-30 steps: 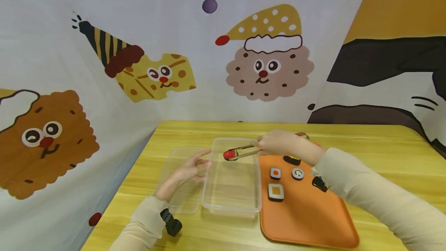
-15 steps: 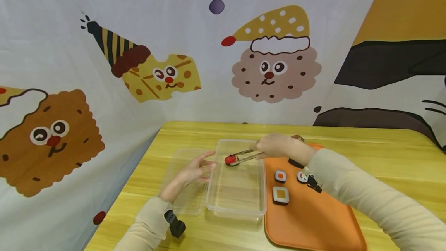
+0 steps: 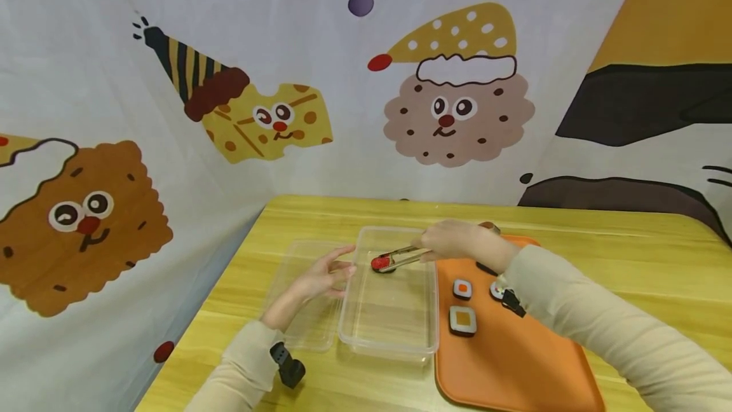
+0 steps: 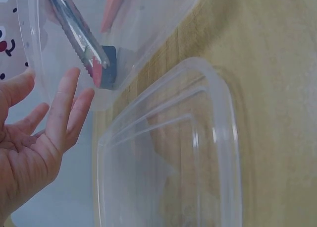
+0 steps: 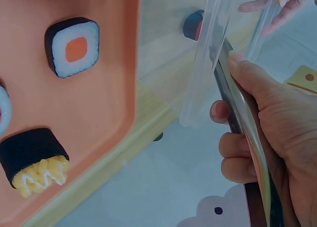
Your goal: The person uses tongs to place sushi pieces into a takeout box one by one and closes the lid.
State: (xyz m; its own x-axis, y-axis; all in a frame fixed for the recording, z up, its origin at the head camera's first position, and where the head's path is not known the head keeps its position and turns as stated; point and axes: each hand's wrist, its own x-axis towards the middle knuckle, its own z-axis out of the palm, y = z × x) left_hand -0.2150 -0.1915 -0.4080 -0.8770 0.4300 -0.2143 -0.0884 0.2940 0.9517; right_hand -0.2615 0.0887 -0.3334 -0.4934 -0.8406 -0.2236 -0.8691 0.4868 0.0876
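Into the box (image 3: 389,346), a way down is offered over its near half; the far half is crossed by the tongs (image 3: 408,260). The left side is blocked by the left hand (image 3: 321,280), and the tray's (image 3: 509,367) far right is overhung by the right sleeve (image 3: 595,304).

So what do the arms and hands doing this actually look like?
They are a person's: the left hand and right hand are ungloved. The sleeves are long, cream and wrinkled. At the left wrist is a black strap with a small black block; another black piece shows by the right wrist.
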